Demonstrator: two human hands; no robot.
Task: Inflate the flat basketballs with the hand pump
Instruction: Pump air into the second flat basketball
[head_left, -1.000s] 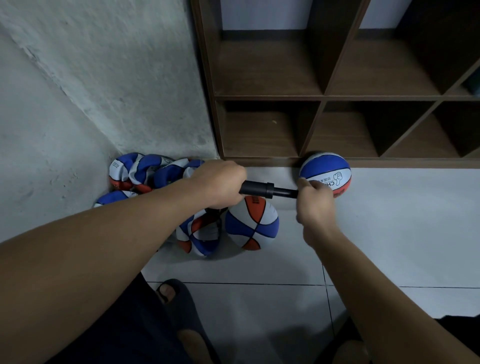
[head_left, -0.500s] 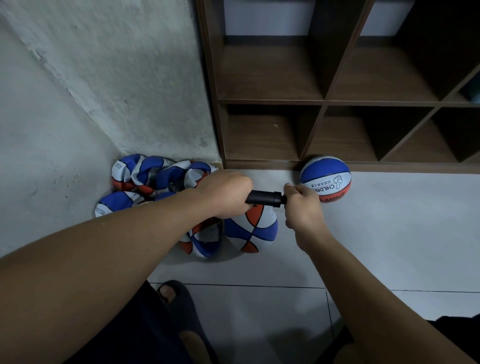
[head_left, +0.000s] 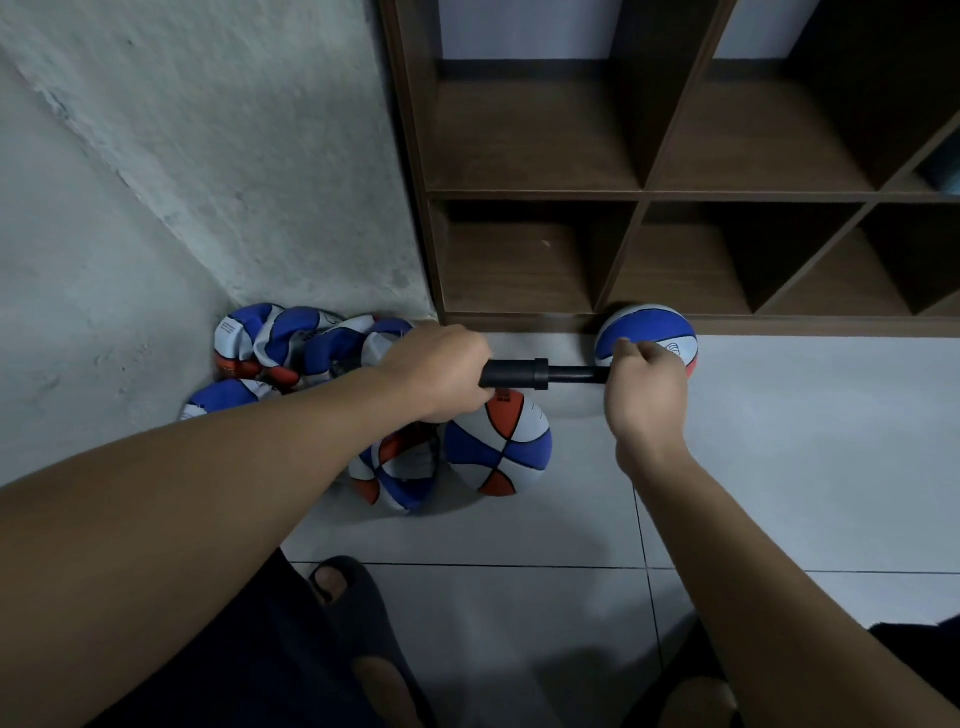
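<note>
A black hand pump (head_left: 535, 373) lies level between my hands. My left hand (head_left: 439, 371) grips its thick barrel. My right hand (head_left: 647, 392) grips the handle end, with the thin rod drawn out between us. A round blue, white and orange basketball (head_left: 498, 449) sits on the floor right under the pump; whether the pump is joined to a ball is hidden. A second round ball (head_left: 657, 330) rests against the shelf base behind my right hand. Several flat crumpled balls (head_left: 291, 340) lie heaped in the corner, and one crumpled ball (head_left: 397, 475) sits under my left wrist.
A dark wooden cubby shelf (head_left: 644, 195) stands on the floor ahead, its visible compartments mostly bare. A rough grey wall (head_left: 208, 156) closes the left side. My foot in a dark sandal (head_left: 343, 587) rests on the white tiled floor (head_left: 805, 441) below.
My right hand has pulled away to the right after a push inward half a second ago, so the thin pump rod shows again. My left hand stays on the barrel.
</note>
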